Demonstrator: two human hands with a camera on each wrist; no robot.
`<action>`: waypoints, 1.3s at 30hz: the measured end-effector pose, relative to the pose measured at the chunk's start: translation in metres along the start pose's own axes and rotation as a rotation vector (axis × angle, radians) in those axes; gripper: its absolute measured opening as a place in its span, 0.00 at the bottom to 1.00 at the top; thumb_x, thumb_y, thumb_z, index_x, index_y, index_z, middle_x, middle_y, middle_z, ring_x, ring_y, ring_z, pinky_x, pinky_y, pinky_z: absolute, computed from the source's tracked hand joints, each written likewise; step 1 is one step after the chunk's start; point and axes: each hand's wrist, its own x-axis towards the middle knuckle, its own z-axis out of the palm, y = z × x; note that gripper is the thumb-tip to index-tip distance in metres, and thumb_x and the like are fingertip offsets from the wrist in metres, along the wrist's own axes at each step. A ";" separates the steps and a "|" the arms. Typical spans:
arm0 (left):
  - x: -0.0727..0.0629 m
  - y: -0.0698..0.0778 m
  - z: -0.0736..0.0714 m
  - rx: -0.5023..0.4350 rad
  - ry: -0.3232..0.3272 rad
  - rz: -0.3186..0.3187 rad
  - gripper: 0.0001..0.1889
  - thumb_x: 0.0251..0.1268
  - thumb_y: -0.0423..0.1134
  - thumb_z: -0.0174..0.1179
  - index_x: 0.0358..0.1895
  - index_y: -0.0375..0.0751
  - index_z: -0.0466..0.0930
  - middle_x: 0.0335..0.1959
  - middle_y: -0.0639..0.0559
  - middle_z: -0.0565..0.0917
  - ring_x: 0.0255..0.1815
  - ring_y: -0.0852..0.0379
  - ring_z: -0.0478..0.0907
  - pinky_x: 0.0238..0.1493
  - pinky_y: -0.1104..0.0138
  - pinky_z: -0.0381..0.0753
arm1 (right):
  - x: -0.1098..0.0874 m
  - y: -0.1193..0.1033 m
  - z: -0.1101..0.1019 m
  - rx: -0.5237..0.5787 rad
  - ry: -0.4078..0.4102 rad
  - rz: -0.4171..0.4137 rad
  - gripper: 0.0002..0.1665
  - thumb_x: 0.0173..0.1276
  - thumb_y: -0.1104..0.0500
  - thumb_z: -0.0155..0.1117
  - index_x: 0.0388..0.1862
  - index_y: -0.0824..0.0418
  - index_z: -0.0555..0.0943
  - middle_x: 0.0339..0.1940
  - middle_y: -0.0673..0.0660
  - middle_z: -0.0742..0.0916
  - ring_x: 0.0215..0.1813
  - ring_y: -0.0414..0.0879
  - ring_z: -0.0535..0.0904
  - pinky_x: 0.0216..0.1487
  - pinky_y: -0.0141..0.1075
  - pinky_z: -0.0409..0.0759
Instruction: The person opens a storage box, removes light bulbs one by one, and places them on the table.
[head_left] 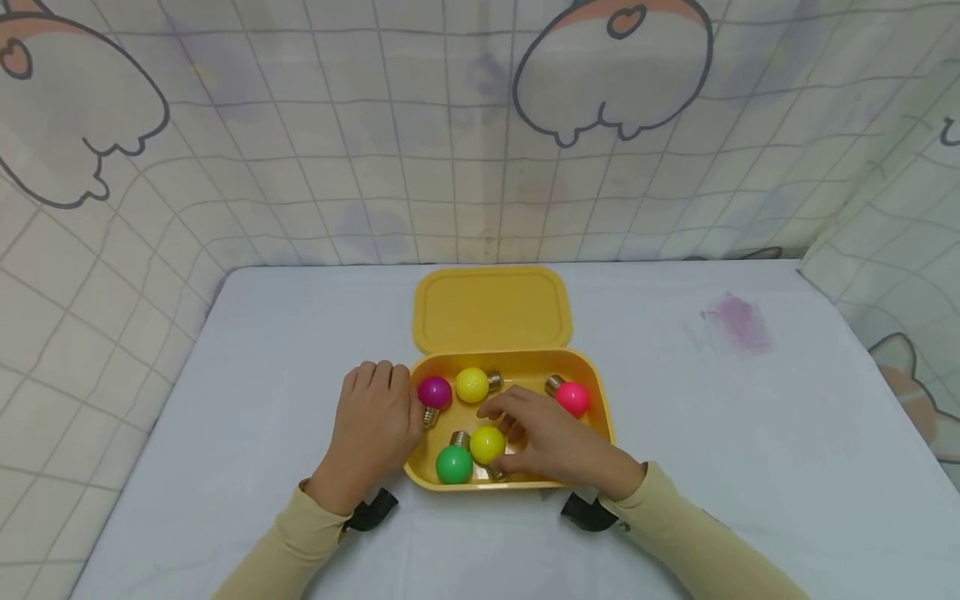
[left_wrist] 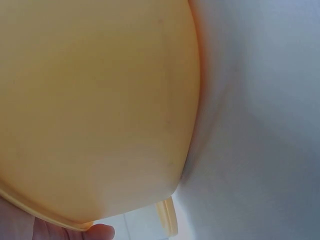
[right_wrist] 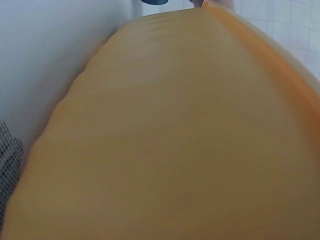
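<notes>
A yellow plastic box point(head_left: 525, 360) holds several colored light bulbs with metal screw bases. My left hand point(head_left: 378, 421) grips the box's left rim, beside a purple bulb point(head_left: 434, 392). In the left wrist view, fingertips point(left_wrist: 101, 232) show at the rim, below the outer wall. My right hand point(head_left: 558, 433) reaches over the front rim, fingers bent and apart, thumb beside the front yellow bulb point(head_left: 487, 444); whether it touches is unclear. Next to that bulb lies a green bulb point(head_left: 454, 465). Another yellow bulb point(head_left: 472, 385) lies farther back, and a pink bulb point(head_left: 573, 399) lies at the right.
Directly behind the box, a yellow lid point(head_left: 491, 308) lies flat on the white-covered table point(head_left: 315, 317). A patterned curtain point(head_left: 420, 125) surrounds the table at the back and sides. A pinkish stain point(head_left: 738, 323) marks the cloth at the right. The box's outer wall point(right_wrist: 150, 130) fills most of the right wrist view.
</notes>
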 end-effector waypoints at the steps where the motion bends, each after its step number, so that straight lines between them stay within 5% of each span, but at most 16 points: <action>1: 0.000 0.000 0.000 -0.002 -0.001 -0.001 0.11 0.69 0.40 0.52 0.32 0.35 0.71 0.26 0.44 0.71 0.36 0.45 0.67 0.45 0.56 0.70 | 0.000 0.000 0.000 0.003 -0.005 0.004 0.31 0.60 0.53 0.78 0.61 0.55 0.79 0.53 0.48 0.83 0.50 0.42 0.80 0.54 0.35 0.83; 13: 0.001 -0.002 -0.001 -0.003 0.006 -0.001 0.11 0.69 0.40 0.52 0.31 0.36 0.70 0.26 0.44 0.71 0.35 0.45 0.67 0.44 0.57 0.70 | 0.002 -0.003 -0.003 -0.019 0.007 0.039 0.30 0.61 0.45 0.77 0.60 0.52 0.80 0.50 0.45 0.82 0.50 0.40 0.79 0.55 0.36 0.82; 39: 0.000 -0.003 0.003 -0.019 0.014 0.009 0.11 0.69 0.40 0.52 0.32 0.35 0.72 0.26 0.45 0.71 0.35 0.45 0.69 0.45 0.55 0.73 | 0.003 0.003 -0.004 0.126 -0.081 0.035 0.32 0.61 0.59 0.77 0.63 0.56 0.76 0.56 0.52 0.82 0.49 0.42 0.82 0.52 0.33 0.85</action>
